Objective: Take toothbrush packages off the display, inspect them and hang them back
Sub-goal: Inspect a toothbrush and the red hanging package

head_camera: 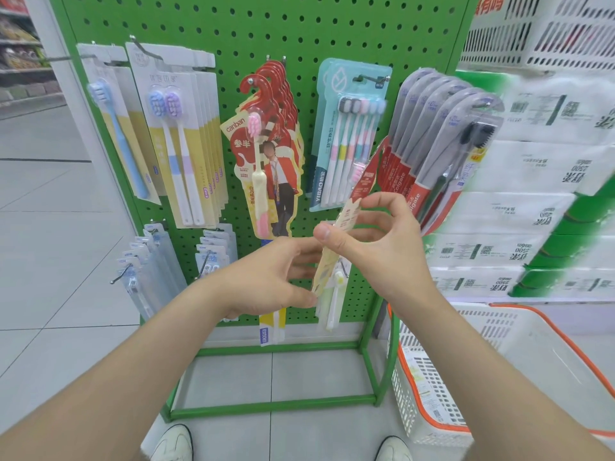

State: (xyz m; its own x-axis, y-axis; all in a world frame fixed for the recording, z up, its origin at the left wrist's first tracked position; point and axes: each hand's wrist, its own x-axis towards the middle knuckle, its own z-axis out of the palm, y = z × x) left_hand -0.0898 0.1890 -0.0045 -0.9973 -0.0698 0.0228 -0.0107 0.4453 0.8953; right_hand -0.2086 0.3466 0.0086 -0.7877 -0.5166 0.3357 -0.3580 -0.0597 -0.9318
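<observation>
green pegboard display point(299, 34) carries hanging packs. one toothbrush package point(347, 211) sits edge-on at centre, below the 12 o'clock rows. left hand point(276, 277) pinches its lower end at 8 o'clock, and right hand point(382, 241) pinches its middle at 3 o'clock.

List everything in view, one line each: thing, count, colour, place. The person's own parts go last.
pegboard display: one, green, centre.
held package: one, red and cream, edge-on between both hands.
canban packages: one stack, red, centre hook.
yellow-backed packages: several stacks, white and yellow, upper left.
YIBAO packs: small stack, teal, right of centre.
Colgate packages: one row, grey and red, board's right edge.
clear packs: several, clear with pale blue, lower left.
tissue packs: stacked, white and green, right.
basket: one, white with orange rim, lower right.
shoes: two, white, bottom edge.
left hand: holds the held package's lower end.
right hand: pinches its upper part.
</observation>
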